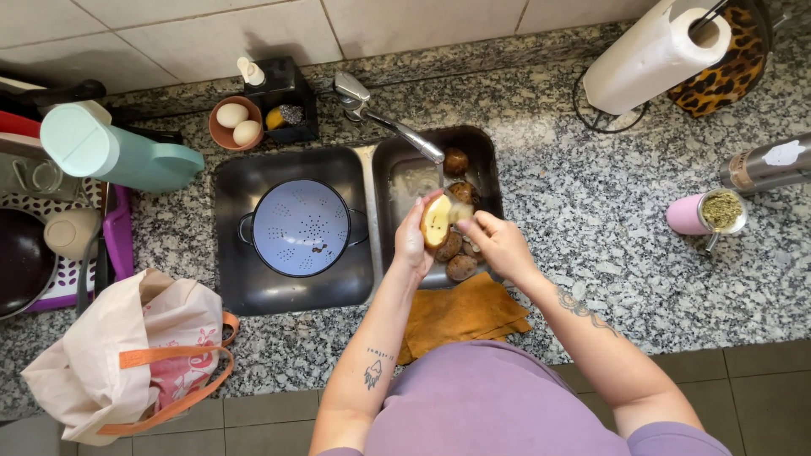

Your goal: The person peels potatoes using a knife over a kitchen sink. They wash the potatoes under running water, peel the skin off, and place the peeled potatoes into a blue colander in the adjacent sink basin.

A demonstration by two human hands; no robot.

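My left hand [412,241] holds a half-peeled potato [436,221] over the right sink basin [485,160], its pale flesh showing. My right hand [498,243] is closed on a small peeler [461,212] that touches the potato's right side. Several brown unpeeled potatoes [461,267] lie in the basin below my hands, with one more potato [456,160] near the faucet [384,118]. Water seems to run from the spout.
A pale blue colander [302,228] sits in the left basin. An orange cloth [460,314] lies on the granite counter edge. A bowl of eggs [235,123], a teal jug [110,152], a cloth bag [127,355], a paper towel roll [655,55] and a pink cup [705,213] stand around.
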